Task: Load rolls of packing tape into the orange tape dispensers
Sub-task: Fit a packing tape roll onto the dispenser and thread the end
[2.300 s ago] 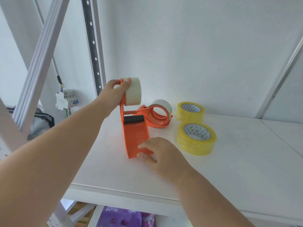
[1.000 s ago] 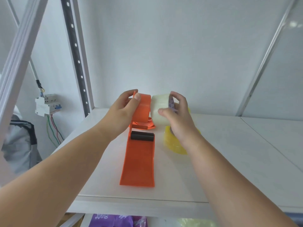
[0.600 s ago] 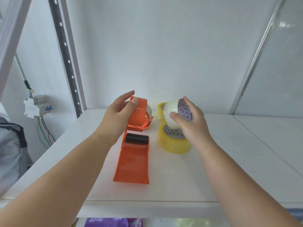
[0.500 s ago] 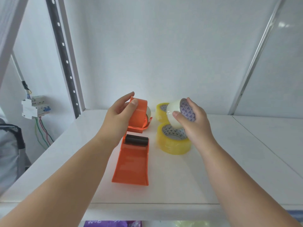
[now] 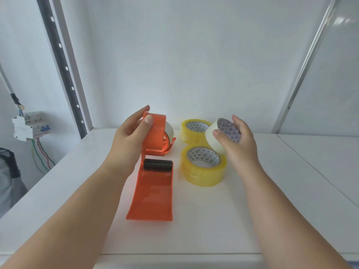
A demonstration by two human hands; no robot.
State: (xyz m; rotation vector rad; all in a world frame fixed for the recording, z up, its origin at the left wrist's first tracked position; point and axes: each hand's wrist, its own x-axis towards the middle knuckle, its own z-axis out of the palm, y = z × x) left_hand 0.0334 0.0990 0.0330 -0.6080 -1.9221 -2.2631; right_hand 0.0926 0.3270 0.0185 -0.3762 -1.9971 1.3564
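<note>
The white tape roll [image 5: 217, 139], clasped by the right hand [image 5: 236, 141], has swung right of the orange dispenser [image 5: 154, 171]; the left hand [image 5: 129, 137] grips its hub, seemingly empty; seat the roll next.

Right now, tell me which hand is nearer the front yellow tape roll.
Right. The right hand, holding a white tape roll, hovers just above the front yellow roll's far right edge; the left hand grips the orange dispenser beyond it.
</note>
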